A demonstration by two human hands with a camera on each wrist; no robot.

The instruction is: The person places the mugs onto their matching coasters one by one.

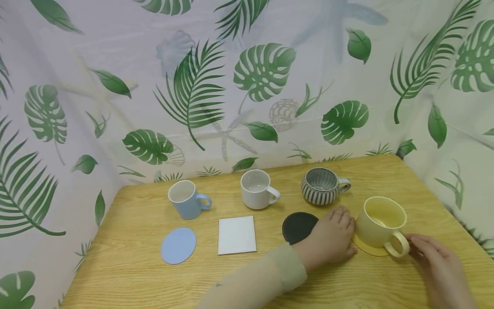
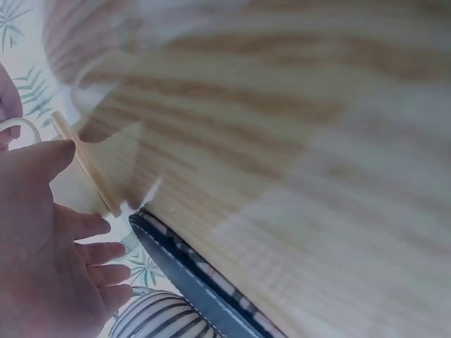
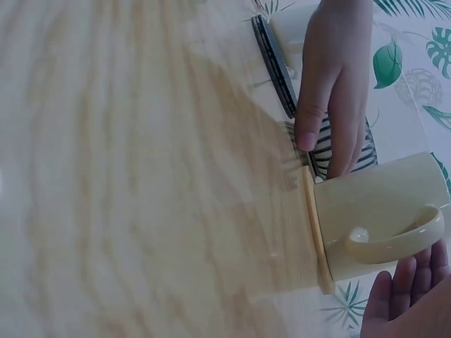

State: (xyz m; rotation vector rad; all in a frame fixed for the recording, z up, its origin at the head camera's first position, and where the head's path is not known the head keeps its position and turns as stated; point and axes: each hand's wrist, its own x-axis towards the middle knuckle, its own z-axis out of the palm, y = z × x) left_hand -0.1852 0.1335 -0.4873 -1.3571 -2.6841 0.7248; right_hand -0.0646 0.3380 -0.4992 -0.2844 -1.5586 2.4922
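A yellow mug [image 1: 380, 225] stands upright on a round yellow coaster [image 1: 366, 248] at the right of the table, its handle toward the front right. My left hand [image 1: 332, 235] lies beside the mug's left side, fingers extended, with the thumb close to the coaster's edge. By the handle is my right hand [image 1: 438, 262], its fingers fairly straight near the mug's right side. In the right wrist view those fingers [image 3: 402, 289] show beside the mug [image 3: 380, 218], not curled round the handle. Whether they touch it I cannot tell.
A black round coaster [image 1: 299, 226] is partly covered by my left arm, with a grey striped mug [image 1: 319, 191] behind it. Farther left are a white mug [image 1: 254, 191], a white square coaster [image 1: 237, 235], a blue mug [image 1: 187, 204] and a blue round coaster [image 1: 179, 245].
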